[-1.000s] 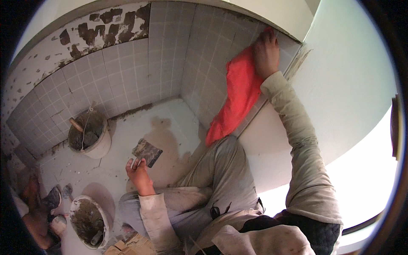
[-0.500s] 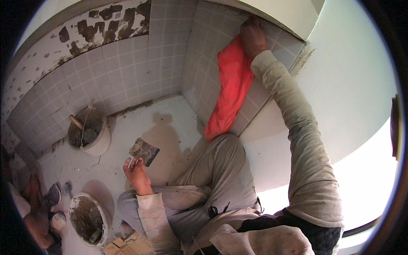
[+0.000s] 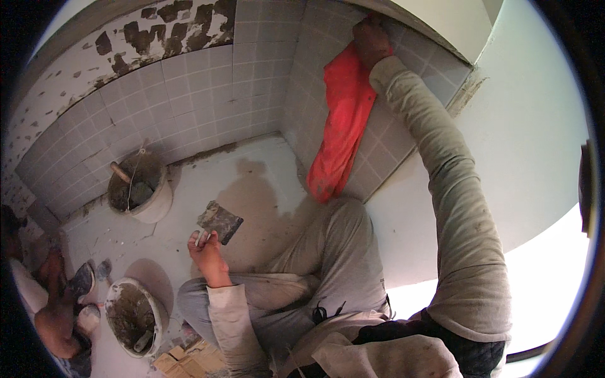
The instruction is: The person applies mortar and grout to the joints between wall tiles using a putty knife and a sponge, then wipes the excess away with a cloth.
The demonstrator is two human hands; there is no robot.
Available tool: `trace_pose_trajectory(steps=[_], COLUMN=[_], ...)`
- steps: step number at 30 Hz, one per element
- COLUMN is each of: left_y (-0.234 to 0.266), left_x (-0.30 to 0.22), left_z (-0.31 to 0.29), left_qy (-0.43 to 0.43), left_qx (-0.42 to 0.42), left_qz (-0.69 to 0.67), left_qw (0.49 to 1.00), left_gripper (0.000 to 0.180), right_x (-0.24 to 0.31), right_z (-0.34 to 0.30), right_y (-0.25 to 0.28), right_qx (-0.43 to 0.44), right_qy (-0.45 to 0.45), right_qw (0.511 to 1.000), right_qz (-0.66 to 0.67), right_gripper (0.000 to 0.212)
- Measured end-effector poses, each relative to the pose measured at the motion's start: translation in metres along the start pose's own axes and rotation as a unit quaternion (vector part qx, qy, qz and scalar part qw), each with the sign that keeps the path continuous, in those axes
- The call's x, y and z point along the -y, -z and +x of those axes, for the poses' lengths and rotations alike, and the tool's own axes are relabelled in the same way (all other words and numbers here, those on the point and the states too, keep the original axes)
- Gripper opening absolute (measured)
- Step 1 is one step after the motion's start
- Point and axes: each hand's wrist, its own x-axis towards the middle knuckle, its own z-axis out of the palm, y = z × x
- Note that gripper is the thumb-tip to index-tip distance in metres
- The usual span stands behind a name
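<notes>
My right hand [image 3: 370, 39] is stretched up high and presses a long red cloth [image 3: 340, 120] against the grey tiled wall [image 3: 208, 94] near its top edge; the cloth hangs down the right wall face. Down by my knee, my left hand [image 3: 207, 251] grips the handle of a flat metal trowel [image 3: 218, 220] smeared with grout, held just above the pale floor [image 3: 252, 183]. My bent legs in grey trousers fill the lower middle.
A bucket with dark mortar and a wooden-handled tool [image 3: 138, 186] stands at the wall's foot. A second mortar bucket [image 3: 133, 315] sits lower left. Another person [image 3: 44, 296] crouches at the left edge. Small tile pieces [image 3: 189, 359] lie by my leg. Upper wall shows bare adhesive patches.
My right hand has slid the red cloth up and leftward along the tiled wall. The left hand with the trowel has stayed nearly in place.
</notes>
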Motion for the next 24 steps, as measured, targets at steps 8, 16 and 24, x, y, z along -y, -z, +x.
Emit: trace_pose_trajectory(steps=[8,16,24], left_y=[-0.002,0.005,-0.012], left_x=[0.002,0.006,0.007], left_z=[-0.003,0.001,0.002], left_qy=[-0.018,-0.018,-0.026], left_qx=[0.0,-0.003,-0.008], left_qz=[-0.002,-0.051,-0.052], left_qw=[1.0,0.999,0.998], left_gripper=[0.059,0.058,0.062], right_x=[-0.006,0.009,0.075], right_z=[0.014,0.083,0.009], right_y=[-0.016,-0.079,-0.078], right_qx=[-0.038,0.056,0.031], right_qy=[0.037,0.032,0.003], right_qw=[0.998,0.965,0.955], right_qz=[-0.02,-0.256,0.296], right_gripper=[0.019,0.022,0.034])
